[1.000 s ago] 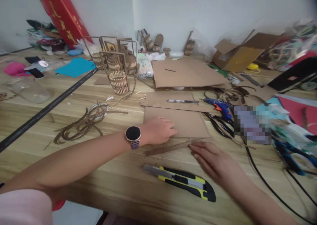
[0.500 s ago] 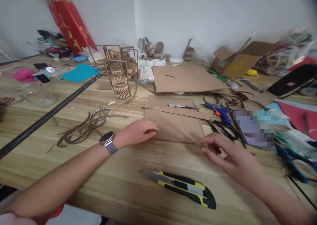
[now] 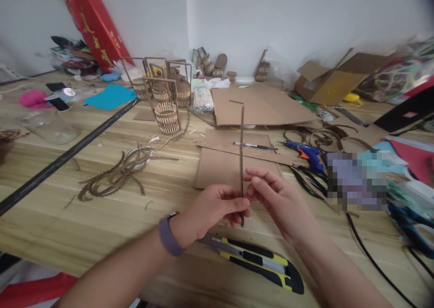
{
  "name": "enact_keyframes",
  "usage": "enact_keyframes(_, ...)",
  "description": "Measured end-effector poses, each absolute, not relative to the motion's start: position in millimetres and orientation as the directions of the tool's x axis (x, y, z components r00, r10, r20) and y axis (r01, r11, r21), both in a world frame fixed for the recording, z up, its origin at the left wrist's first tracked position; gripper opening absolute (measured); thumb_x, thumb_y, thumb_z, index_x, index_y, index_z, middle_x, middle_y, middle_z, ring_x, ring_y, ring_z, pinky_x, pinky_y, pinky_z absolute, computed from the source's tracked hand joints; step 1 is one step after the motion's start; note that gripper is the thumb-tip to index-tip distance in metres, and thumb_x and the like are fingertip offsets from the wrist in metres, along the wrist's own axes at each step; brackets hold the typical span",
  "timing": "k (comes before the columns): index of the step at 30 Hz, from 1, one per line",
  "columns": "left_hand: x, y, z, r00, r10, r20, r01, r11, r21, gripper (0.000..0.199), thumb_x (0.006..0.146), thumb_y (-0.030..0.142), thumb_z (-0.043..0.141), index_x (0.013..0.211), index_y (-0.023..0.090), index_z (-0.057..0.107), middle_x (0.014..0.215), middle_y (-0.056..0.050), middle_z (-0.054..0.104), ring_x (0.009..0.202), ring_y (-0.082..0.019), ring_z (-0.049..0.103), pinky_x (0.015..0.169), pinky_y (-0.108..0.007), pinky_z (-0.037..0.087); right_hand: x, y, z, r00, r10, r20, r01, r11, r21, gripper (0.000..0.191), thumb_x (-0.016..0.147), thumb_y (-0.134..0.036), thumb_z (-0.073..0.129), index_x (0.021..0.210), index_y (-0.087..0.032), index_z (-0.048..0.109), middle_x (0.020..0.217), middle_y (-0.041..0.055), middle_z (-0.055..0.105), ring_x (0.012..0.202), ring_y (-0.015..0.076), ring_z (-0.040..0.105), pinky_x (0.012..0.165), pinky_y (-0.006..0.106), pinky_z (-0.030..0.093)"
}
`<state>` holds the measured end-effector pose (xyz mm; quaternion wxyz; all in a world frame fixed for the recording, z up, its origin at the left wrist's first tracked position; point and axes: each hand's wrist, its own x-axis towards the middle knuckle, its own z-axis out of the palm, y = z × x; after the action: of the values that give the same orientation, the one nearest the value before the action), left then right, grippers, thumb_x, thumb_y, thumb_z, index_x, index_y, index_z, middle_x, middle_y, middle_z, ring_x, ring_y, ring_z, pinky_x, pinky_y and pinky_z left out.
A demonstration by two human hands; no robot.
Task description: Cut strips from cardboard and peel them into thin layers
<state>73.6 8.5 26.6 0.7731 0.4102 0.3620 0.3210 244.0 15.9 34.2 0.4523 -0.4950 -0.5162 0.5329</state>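
Note:
A thin brown cardboard strip (image 3: 242,140) stands nearly upright over the cardboard sheets. My left hand (image 3: 220,206), with a watch band at the wrist, pinches it near its lower end between thumb and fingers. Close by on the right is my right hand (image 3: 271,192), its fingertips bent together at the strip's side; whether they grip it is hard to tell. Beneath the hands lies a yellow and black utility knife (image 3: 254,258). A small cardboard sheet (image 3: 217,168) is on the table behind the strip, and a pen (image 3: 254,145) rests farther back.
Curled strips (image 3: 115,177) lie at the left, small slatted baskets (image 3: 167,118) behind them. A blue glue gun (image 3: 305,153), black-handled scissors (image 3: 310,183) and a blurred-out phone-like object are at the right. A large cardboard sheet (image 3: 261,106) and an open box (image 3: 325,79) are farther back.
My left hand has moved right and now holds the strip. My right hand has shifted left beside it. The strip, earlier a faint blur by my right hand, now stands upright.

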Motion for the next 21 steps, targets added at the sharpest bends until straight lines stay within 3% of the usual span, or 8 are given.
enact_keyframes(2,68.3,12.4,24.6,0.480,0.823,-0.303,-0.271,0.468,0.841,0.047,0.062,0.052,0.086,0.077,0.012,0.067,0.070,-0.001,0.065,0.053,-0.006,0.052,0.053,-0.021,0.041,248.0,12.0,28.4,-0.054,0.994,0.096,0.223,0.105,-0.969,0.032,0.082,-0.048,0.068,0.095,-0.020,0.064,0.071,0.0008,0.065,0.063,0.0146,0.061,0.057,0.027,0.051)
enact_keyframes(4,64.6,14.8,23.5,0.423,0.852,-0.310,-0.340,0.466,0.817,0.047,0.062,0.050,0.088,0.081,0.011,0.069,0.070,0.000,0.066,0.053,-0.005,0.051,0.052,-0.020,0.039,250.4,6.1,26.0,-0.120,0.956,0.269,0.430,0.294,-0.854,0.019,0.087,-0.040,0.064,0.085,-0.021,0.066,0.066,0.0000,0.063,0.060,0.0136,0.060,0.053,0.025,0.049)
enact_keyframes(8,63.6,14.8,23.1,0.391,0.856,-0.338,-0.415,0.492,0.766,0.052,0.061,0.047,0.090,0.094,0.011,0.072,0.070,0.000,0.067,0.053,-0.005,0.051,0.052,-0.019,0.038,248.3,-6.0,28.5,-0.351,0.819,0.453,0.516,0.573,-0.636,0.011,0.092,-0.023,0.058,0.090,-0.023,0.068,0.071,0.0001,0.066,0.059,0.0115,0.062,0.053,0.021,0.050)
enact_keyframes(14,68.0,9.9,23.9,0.361,0.854,-0.375,-0.429,0.509,0.746,0.049,0.061,0.047,0.090,0.091,0.012,0.073,0.070,0.001,0.066,0.057,-0.006,0.053,0.057,-0.020,0.040,244.0,-11.5,25.5,-0.440,0.725,0.531,0.553,0.684,-0.476,0.012,0.093,-0.018,0.057,0.101,-0.023,0.065,0.089,0.0051,0.074,0.074,0.0148,0.071,0.064,0.025,0.057)
enact_keyframes(21,68.5,6.7,25.1,0.364,0.848,-0.386,-0.434,0.521,0.735,0.050,0.059,0.047,0.091,0.089,0.012,0.071,0.072,0.001,0.064,0.057,-0.006,0.053,0.055,-0.020,0.039,244.2,-11.6,24.4,-0.480,0.616,0.625,0.564,0.762,-0.318,0.014,0.093,-0.016,0.056,0.103,-0.021,0.065,0.090,0.0058,0.075,0.077,0.0155,0.072,0.066,0.026,0.058)
